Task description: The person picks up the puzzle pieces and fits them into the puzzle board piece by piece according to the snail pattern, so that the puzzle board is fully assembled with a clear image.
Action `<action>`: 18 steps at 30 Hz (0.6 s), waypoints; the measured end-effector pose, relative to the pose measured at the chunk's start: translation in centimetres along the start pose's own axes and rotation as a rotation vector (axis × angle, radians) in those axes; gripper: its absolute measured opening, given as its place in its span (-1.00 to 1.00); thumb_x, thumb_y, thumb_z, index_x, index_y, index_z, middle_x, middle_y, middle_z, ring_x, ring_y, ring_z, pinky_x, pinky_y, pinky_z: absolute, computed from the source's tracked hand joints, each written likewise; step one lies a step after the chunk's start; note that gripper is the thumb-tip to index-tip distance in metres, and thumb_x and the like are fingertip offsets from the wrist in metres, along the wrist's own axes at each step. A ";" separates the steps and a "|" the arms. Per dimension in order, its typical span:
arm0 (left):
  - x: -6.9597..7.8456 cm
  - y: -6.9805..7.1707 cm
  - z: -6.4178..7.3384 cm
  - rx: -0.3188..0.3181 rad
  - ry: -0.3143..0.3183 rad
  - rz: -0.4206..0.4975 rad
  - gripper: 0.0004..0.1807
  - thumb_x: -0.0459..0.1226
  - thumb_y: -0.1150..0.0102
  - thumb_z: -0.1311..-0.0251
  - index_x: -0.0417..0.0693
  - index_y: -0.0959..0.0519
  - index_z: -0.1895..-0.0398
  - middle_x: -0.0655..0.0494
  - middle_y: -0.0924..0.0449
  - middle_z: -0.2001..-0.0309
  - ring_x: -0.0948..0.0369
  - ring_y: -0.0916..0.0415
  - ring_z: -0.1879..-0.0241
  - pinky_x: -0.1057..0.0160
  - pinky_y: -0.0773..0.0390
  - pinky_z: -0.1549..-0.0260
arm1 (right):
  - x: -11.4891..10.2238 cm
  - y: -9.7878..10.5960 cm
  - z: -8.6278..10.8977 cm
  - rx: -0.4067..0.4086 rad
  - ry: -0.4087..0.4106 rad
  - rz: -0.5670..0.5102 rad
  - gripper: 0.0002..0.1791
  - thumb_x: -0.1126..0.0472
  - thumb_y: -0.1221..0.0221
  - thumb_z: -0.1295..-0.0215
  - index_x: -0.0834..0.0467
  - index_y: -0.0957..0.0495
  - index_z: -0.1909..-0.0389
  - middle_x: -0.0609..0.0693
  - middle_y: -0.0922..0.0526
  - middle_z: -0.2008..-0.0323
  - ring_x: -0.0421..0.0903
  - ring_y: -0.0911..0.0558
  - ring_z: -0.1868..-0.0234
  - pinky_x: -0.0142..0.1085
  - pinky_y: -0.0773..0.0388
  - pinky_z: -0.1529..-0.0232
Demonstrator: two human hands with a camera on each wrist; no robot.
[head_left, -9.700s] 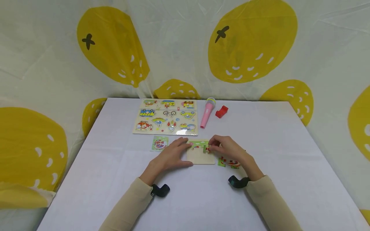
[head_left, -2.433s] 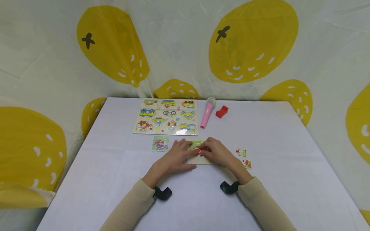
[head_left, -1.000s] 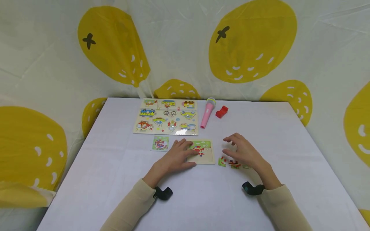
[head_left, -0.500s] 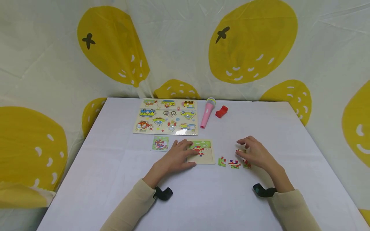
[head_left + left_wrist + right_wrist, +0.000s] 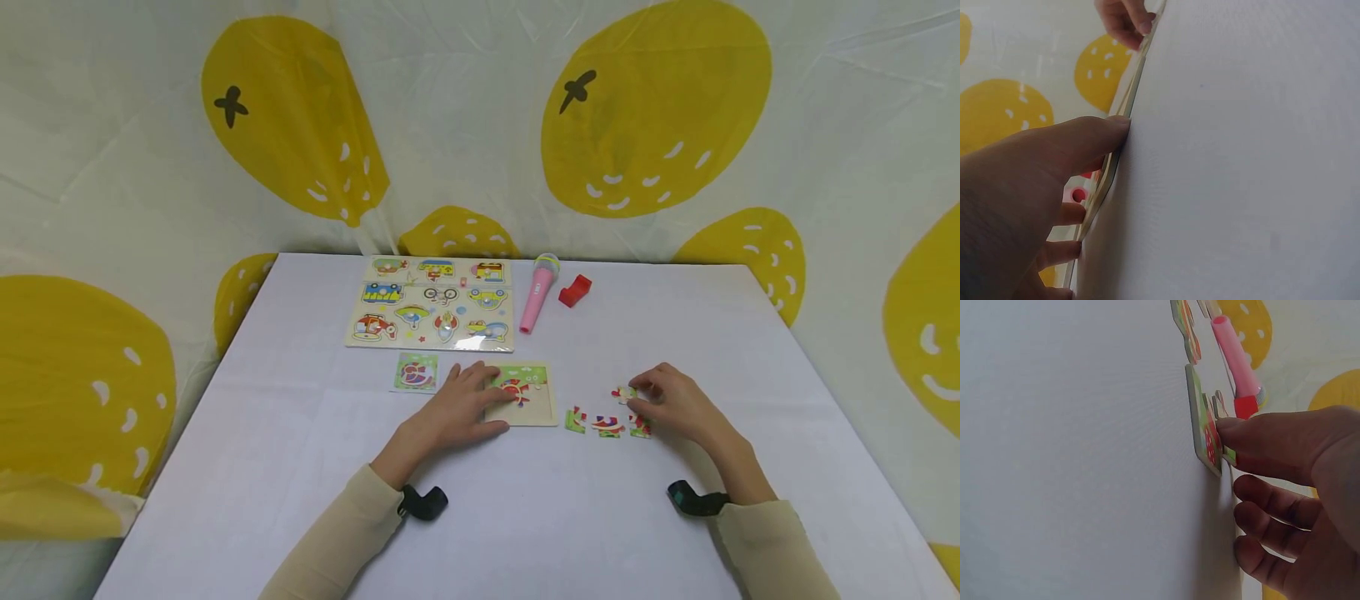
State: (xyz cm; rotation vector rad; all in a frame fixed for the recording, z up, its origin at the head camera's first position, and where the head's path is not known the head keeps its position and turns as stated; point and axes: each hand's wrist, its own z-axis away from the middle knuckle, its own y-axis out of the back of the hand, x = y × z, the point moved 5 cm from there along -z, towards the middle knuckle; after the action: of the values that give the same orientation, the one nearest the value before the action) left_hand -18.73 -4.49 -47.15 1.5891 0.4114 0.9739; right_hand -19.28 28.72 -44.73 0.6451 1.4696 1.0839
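My left hand (image 5: 459, 410) lies with spread fingers over the left part of a small wooden puzzle board (image 5: 538, 410); in the left wrist view its thumb (image 5: 1110, 132) touches the board's edge. Pieces with a green and red picture fill the top of the board, partly hidden by the fingers. To the right, my right hand (image 5: 678, 402) pinches a jigsaw piece (image 5: 622, 393) between thumb and index finger, at the table surface. Closer to me lie a corner jigsaw piece (image 5: 576, 421), a red and purple piece (image 5: 608, 427) and a red-spotted piece (image 5: 1202, 425).
A picture card (image 5: 416, 372) lies left of the board. Behind stand a large vehicle peg puzzle (image 5: 431, 304), a pink toy microphone (image 5: 536, 300) and a red curved object (image 5: 575, 291). A patterned curtain (image 5: 465, 117) hangs beyond the white table (image 5: 525, 525).
My right hand has put a piece onto the board, left it, moved right to the loose pieces and come down onto the upper one. My left hand has stayed on the board.
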 end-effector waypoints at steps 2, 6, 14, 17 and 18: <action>0.0 0.0 0.0 0.003 -0.002 0.000 -0.48 0.15 -0.17 -0.29 0.34 -0.53 -0.30 0.06 -0.29 -0.45 0.07 -0.10 -0.52 -0.27 -0.02 -0.50 | 0.0 0.0 0.0 0.001 -0.001 0.002 -0.67 0.18 -0.36 -0.19 0.26 -0.65 0.07 0.12 -0.58 0.17 0.00 -0.54 0.17 -0.14 -0.55 0.15; 0.0 0.0 0.0 0.001 0.000 0.004 -0.48 0.16 -0.17 -0.29 0.34 -0.53 -0.30 0.06 -0.28 -0.45 0.07 -0.10 -0.52 -0.27 -0.02 -0.50 | 0.1 0.0 -0.1 0.005 -0.002 -0.001 -0.68 0.19 -0.36 -0.19 0.27 -0.64 0.09 0.13 -0.59 0.18 0.01 -0.54 0.18 -0.12 -0.54 0.14; 0.0 0.0 0.1 -0.001 0.001 0.006 -0.47 0.16 -0.17 -0.29 0.34 -0.52 -0.30 0.06 -0.28 -0.45 0.07 -0.10 -0.52 -0.27 -0.02 -0.50 | 0.5 0.0 -0.2 0.007 -0.028 -0.060 -0.67 0.19 -0.39 -0.18 0.24 -0.59 0.09 0.05 -0.61 0.26 -0.06 -0.53 0.22 -0.31 -0.52 0.21; 0.0 0.0 0.1 -0.003 0.002 0.008 -0.47 0.16 -0.17 -0.29 0.34 -0.52 -0.30 0.06 -0.28 -0.45 0.08 -0.10 -0.52 -0.27 -0.02 -0.51 | 0.7 0.0 -0.2 0.005 -0.038 -0.085 -0.70 0.18 -0.37 -0.21 0.21 -0.58 0.10 -0.01 -0.62 0.32 -0.11 -0.52 0.27 -0.42 -0.49 0.28; 0.0 0.0 0.1 -0.004 0.002 0.006 -0.47 0.16 -0.17 -0.29 0.35 -0.52 -0.30 0.06 -0.28 -0.45 0.09 -0.10 -0.52 -0.26 -0.02 -0.51 | 0.7 0.1 -0.2 0.005 -0.039 -0.090 -0.72 0.19 -0.36 -0.22 0.20 -0.58 0.10 -0.02 -0.62 0.33 -0.12 -0.52 0.28 -0.44 -0.49 0.29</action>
State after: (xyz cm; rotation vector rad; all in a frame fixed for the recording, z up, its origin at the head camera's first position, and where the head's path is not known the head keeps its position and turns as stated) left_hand -18.70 -4.54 -47.19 1.5868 0.4066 0.9806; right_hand -19.63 29.27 -44.98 0.5941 1.4546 0.9933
